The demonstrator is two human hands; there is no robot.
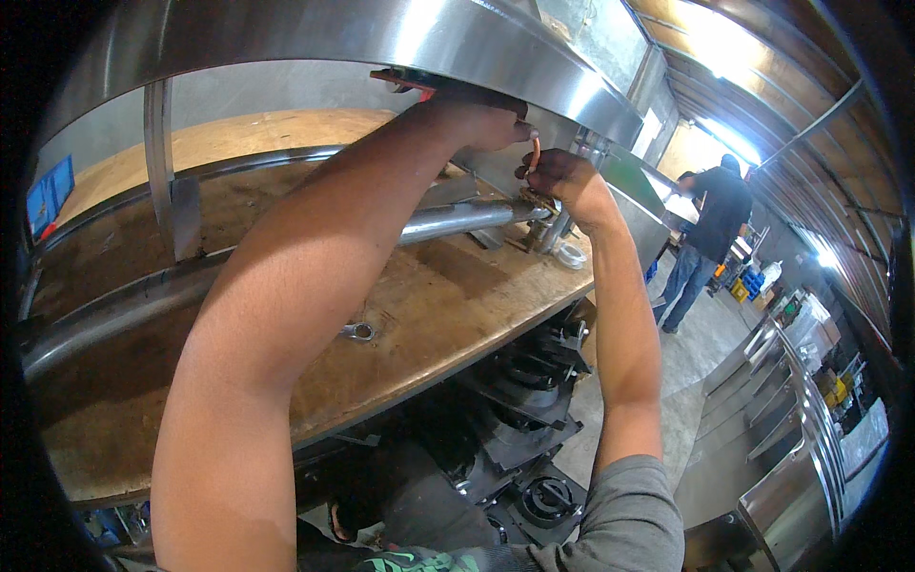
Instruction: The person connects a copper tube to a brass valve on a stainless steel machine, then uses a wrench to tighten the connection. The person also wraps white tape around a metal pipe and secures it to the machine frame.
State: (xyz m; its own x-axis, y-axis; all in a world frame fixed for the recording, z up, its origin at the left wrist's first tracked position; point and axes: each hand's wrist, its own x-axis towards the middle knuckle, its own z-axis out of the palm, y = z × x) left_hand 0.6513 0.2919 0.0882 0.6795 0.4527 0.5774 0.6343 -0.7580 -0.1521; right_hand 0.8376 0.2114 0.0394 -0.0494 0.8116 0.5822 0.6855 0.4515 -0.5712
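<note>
A short bent copper tube [536,154] spans the gap between my hands, below a curved stainless steel panel [381,38]. My left hand [488,124] is closed at its upper end, the thumb against it; the other fingers are partly hidden in the panel's shadow. From below, my right hand [564,181] pinches the tube's lower part. A red-edged object [412,84] shows behind my left wrist, mostly hidden. Just under my right hand, a brass-coloured fitting [539,198] sits by the end of a steel pipe [457,221].
A ring-ended wrench [358,331] lies on the wooden tabletop [429,348]. Clear coiled tape or tubing [570,255] rests near its right edge. Black burner parts [534,372] stand below. Steel frames [762,439] stand at the right; another person [717,219] stands farther back.
</note>
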